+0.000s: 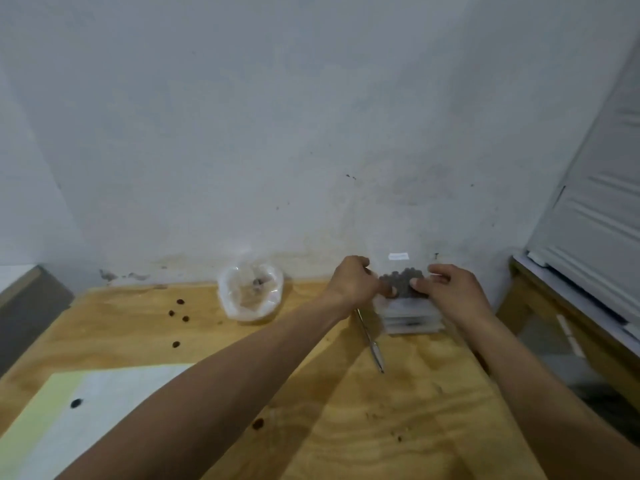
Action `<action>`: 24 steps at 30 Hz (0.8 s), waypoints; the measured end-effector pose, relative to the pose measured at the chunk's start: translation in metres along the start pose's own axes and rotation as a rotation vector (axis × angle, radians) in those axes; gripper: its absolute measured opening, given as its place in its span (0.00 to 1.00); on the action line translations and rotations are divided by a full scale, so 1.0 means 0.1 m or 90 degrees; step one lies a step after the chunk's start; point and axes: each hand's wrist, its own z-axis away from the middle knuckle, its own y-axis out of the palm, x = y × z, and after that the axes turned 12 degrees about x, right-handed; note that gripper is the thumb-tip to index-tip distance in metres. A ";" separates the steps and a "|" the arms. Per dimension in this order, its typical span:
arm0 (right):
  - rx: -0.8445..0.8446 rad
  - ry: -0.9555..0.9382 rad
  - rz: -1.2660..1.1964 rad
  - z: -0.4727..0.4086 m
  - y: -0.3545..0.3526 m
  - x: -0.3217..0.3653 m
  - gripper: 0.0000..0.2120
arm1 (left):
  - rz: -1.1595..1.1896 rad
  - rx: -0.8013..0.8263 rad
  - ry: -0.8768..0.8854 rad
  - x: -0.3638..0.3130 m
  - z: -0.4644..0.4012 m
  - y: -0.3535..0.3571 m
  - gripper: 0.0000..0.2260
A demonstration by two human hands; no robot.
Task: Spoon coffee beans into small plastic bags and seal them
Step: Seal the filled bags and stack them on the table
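Both our forearms reach across the wooden bench [398, 393] as our left hand [353, 282] and right hand [450, 289] pinch a small clear bag [401, 282], part-filled with dark coffee beans, upright above a stack of empty bags [412, 320] near the wall, a spoon [372, 344] alongside.
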 end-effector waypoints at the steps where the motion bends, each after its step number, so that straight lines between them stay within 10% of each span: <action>1: 0.006 0.008 0.018 -0.04 -0.04 -0.06 0.30 | -0.014 -0.003 -0.009 0.01 -0.07 0.06 0.46; 10: -0.002 0.040 0.118 -0.18 0.06 -0.26 0.22 | -0.069 -0.024 -0.046 0.12 -0.32 0.22 0.37; 14: 0.004 0.043 0.135 -0.15 0.13 -0.23 0.19 | -0.060 -0.025 -0.085 0.17 -0.33 0.22 0.17; 24: 0.016 0.018 0.143 -0.06 0.08 -0.18 0.21 | -0.037 -0.037 -0.050 0.25 -0.32 0.21 0.37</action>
